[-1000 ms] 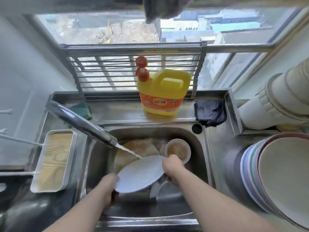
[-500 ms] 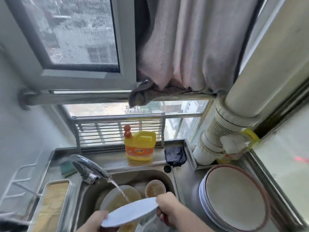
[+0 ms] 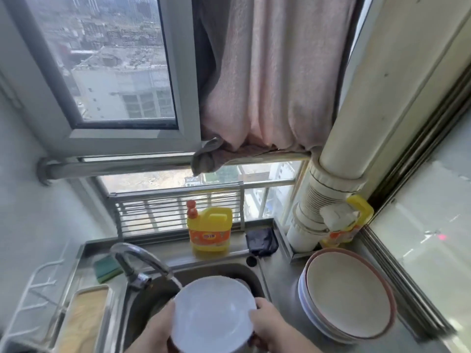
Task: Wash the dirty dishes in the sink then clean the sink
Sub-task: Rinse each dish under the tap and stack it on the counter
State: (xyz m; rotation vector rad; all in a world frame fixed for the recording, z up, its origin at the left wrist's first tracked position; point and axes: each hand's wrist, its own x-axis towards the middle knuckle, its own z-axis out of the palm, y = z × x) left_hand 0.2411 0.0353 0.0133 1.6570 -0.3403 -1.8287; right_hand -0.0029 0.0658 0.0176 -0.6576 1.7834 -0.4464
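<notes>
We hold a white plate (image 3: 213, 314) tilted up over the sink (image 3: 216, 270), left hand (image 3: 159, 332) curled round its left rim, right hand (image 3: 267, 324) gripping its right rim. The tap (image 3: 142, 261) runs behind the plate. Plates (image 3: 346, 294) stacked on the counter look washed, so we judge ourselves midway; the plate hides what remains, and the sink is uncleaned.

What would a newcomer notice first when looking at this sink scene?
First, the white plate, held by the left hand and right hand over the sink, under the faucet. Next, the yellow detergent bottle on the ledge behind, then the stack of plates on the right counter.
</notes>
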